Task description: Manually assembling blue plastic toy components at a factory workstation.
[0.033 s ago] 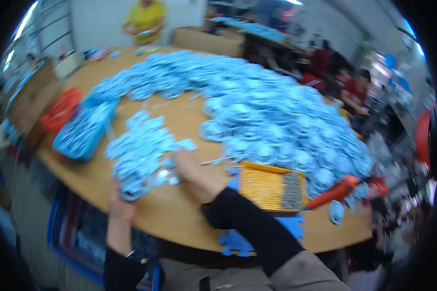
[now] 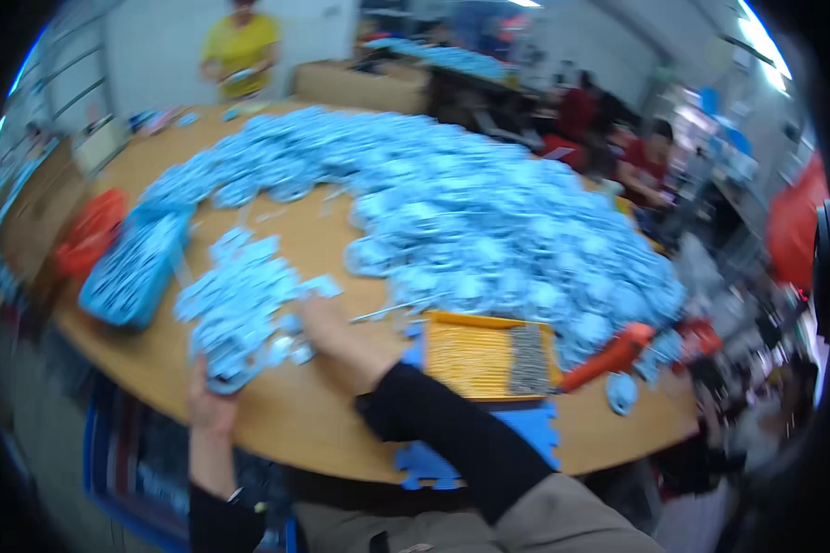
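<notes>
My left hand (image 2: 211, 404) grips the edge of a rounded light blue plastic part (image 2: 233, 361) at the near end of a small heap. Farther right, my right hand (image 2: 327, 327) reaches down to the table beside that heap of flat light blue pieces (image 2: 242, 288). Its fingers are blurred and partly hidden, so whether they hold a piece does not show. A light blue piece (image 2: 322, 286) lies right at its fingertips. Small pale pieces (image 2: 290, 347) are scattered between my two hands.
A large mound of light blue parts (image 2: 489, 217) curves across the wooden table (image 2: 332, 433). A yellow tray of screws (image 2: 470, 359) sits on a blue foam mat (image 2: 516, 433), beside a red-orange tool (image 2: 609, 358). At left stands a blue basket (image 2: 138, 309); a person in yellow (image 2: 240, 55) is beyond.
The whole view has shifted, so the table and both hands appear farther left and slightly lower. My hands keep about the same places relative to the heap.
</notes>
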